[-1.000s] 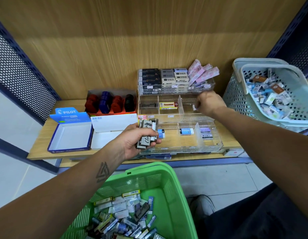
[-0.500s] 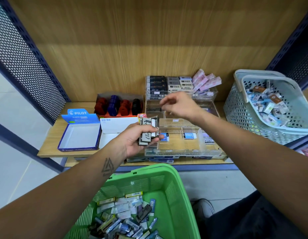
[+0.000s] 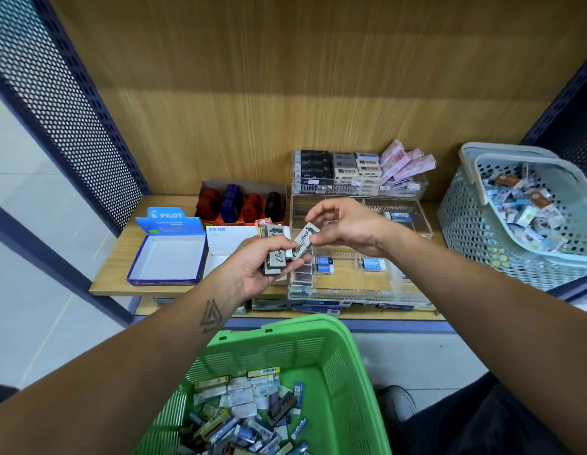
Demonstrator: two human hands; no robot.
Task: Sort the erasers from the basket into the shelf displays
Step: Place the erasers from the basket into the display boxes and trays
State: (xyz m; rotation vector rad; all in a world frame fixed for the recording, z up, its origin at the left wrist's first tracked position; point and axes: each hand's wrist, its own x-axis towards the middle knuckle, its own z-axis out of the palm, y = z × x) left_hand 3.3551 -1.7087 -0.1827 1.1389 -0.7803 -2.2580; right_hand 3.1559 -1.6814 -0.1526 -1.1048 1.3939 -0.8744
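Wood shelf (image 3: 121,257) with wood back panel, acrylic displays (image 3: 357,284), left hand (image 3: 252,267) gripping eraser stack (image 3: 275,254), right hand (image 3: 344,229) pinching one eraser (image 3: 302,246), green basket (image 3: 348,372) below, bare shelf at left edge

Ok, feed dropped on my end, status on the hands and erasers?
Left hand holds eraser stack. Right hand pinches one grey eraser off it. Acrylic display ahead, nothing blocking.

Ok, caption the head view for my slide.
Right hand pinches one grey eraser from the stack in the left hand, before the clear shelf display.
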